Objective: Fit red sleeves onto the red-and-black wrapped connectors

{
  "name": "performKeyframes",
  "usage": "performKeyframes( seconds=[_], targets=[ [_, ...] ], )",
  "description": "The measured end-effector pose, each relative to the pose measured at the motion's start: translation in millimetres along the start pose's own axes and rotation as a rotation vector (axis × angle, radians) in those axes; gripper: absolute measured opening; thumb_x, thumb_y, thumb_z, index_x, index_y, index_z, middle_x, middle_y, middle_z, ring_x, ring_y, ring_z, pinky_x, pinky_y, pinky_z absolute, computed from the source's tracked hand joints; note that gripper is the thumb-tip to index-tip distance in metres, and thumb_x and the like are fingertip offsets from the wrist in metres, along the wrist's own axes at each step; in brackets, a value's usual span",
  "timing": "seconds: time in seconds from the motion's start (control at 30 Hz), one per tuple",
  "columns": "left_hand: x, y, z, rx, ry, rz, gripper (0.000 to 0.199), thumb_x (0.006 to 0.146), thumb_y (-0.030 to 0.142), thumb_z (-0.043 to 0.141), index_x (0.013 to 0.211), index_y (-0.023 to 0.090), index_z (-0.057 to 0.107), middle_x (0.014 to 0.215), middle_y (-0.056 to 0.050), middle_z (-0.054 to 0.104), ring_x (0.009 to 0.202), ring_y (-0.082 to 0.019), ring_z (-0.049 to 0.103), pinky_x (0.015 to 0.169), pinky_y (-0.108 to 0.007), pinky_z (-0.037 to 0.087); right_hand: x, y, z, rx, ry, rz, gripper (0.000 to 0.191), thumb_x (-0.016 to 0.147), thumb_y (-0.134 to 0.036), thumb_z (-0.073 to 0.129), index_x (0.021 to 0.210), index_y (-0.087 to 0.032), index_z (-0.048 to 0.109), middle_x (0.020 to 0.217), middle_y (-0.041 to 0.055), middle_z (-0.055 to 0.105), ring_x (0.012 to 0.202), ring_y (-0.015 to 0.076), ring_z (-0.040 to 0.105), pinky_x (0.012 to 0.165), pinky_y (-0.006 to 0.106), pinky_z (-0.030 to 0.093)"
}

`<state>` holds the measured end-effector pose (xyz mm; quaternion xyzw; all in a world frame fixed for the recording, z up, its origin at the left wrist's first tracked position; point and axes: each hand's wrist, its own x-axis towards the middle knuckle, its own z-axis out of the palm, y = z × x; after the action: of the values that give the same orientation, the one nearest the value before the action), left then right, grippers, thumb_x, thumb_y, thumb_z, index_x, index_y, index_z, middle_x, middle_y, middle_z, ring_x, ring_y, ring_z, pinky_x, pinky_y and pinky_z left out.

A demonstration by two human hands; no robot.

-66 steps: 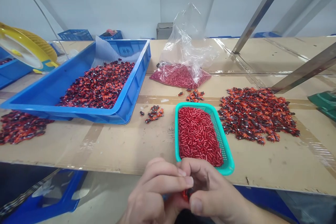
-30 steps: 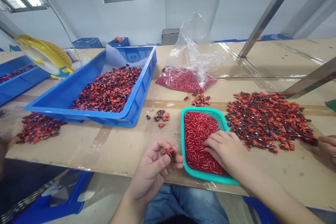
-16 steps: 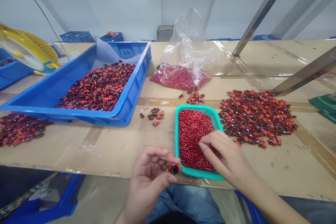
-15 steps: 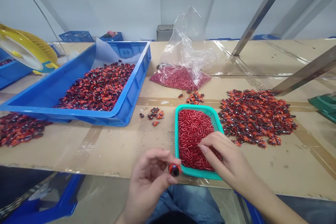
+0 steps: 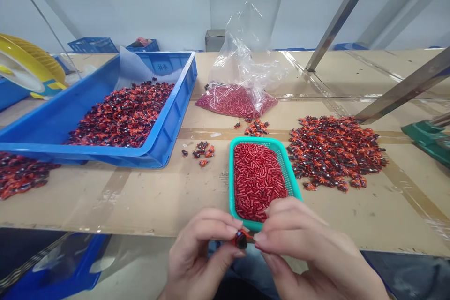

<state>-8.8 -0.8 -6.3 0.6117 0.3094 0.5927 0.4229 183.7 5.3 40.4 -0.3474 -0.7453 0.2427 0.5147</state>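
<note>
Left hand (image 5: 202, 255) pinching orange-and-black piece (image 5: 241, 240) at near side of teal basket (image 5: 231, 183); right hand (image 5: 311, 243), grip closed on red sliver (image 5: 258, 245) mostly hidden by fingers, covers basket's near-right corner. Left of basket, blue tray (image 5: 177, 110), cut off.

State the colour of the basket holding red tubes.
Basket: turquoise-green, best seen in the head view.

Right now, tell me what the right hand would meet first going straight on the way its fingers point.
The right hand would probably meet the orange-and-black piece in the left hand first; whether they already touch is hard to tell.
</note>
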Motion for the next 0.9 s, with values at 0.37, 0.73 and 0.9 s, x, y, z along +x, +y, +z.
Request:
performKeyframes(
  seconds=[0.37,0.73,0.9],
  targets=[
    [0,6,-0.9,0.135,-0.03,0.151,0.033,0.09,-0.001,0.074,0.114,0.022,0.069,0.111,-0.005,0.082,0.102,-0.018,0.077,0.095,-0.032,0.064,3,4,-4,-0.06,-0.092,-0.038,0.021,0.085,-0.003,0.073,0.092,-0.023,0.073,0.072,0.0034,0.071,0.065,0.0161,0.066,0.059,0.029,0.059],
    [4,8,1.5,0.195,-0.024,0.182,0.029,0.09,-0.003,0.072,0.096,0.023,0.061,0.109,-0.004,0.084,0.095,-0.017,0.078,0.089,-0.032,0.064,0,8,-5,-0.008,-0.094,-0.004,0.025,0.083,0.0,0.073,0.094,-0.022,0.072,0.074,0.0024,0.069,0.067,0.0162,0.066,0.061,0.03,0.058],
    [9,14,3.2,0.329,-0.068,0.275,0.031,0.095,0.005,0.07,0.077,0.022,0.052,0.098,-0.002,0.086,0.084,-0.016,0.08,0.08,-0.03,0.065,-5,12,-3,0.139,-0.086,0.136,0.022,0.08,-0.004,0.077,0.085,-0.023,0.068,0.076,0.0007,0.068,0.07,0.0157,0.066,0.064,0.027,0.056]
  ],
)
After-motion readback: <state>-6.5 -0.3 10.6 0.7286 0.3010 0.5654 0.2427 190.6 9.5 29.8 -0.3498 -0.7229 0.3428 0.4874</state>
